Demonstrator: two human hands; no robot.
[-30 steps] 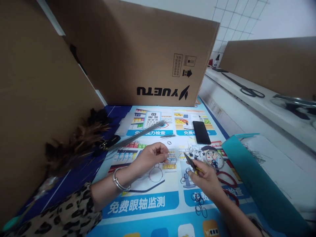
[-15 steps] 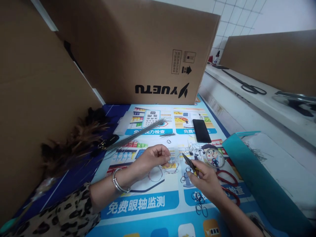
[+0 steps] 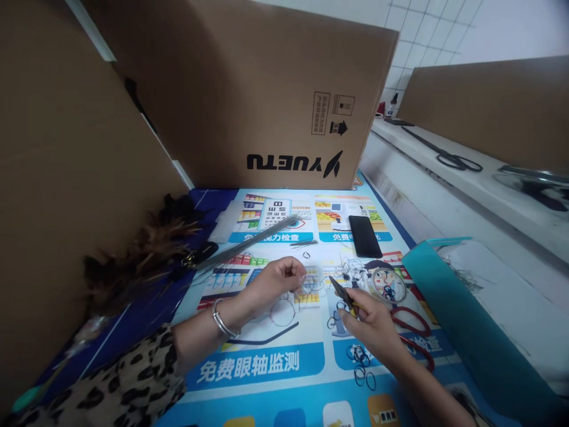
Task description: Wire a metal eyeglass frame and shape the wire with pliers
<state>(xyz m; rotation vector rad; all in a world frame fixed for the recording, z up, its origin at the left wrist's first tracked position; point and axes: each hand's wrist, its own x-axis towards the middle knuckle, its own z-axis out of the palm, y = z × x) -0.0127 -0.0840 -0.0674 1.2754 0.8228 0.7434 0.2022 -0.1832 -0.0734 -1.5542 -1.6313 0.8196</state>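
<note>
My left hand [image 3: 278,283], with a silver bangle at the wrist, pinches a thin looped wire [image 3: 315,287] between thumb and fingertips. Its fine loops hang over the printed mat, and their exact shape is hard to make out. My right hand [image 3: 376,325] grips a pair of pliers [image 3: 340,290] with dark jaws and yellow handles. The jaws point up and left, a little apart from the wire. Small black rings [image 3: 365,370] lie below my right hand, and more are partly hidden beside the pliers. Several loose wire pieces [image 3: 349,268] lie just beyond the pliers.
A bundle of straight wires [image 3: 258,238] lies behind my left hand. Right of it are a black phone [image 3: 365,236], a clear round dish [image 3: 387,283], red-handled scissors [image 3: 411,320] and a teal box [image 3: 462,308]. Brown feathers [image 3: 137,249] lie left. A cardboard box [image 3: 213,107] stands behind.
My left hand has risen slightly with the looped wire, turning a little at the fingertips. My right hand and the pliers stay almost where they were. The whole view has shifted slightly.
</note>
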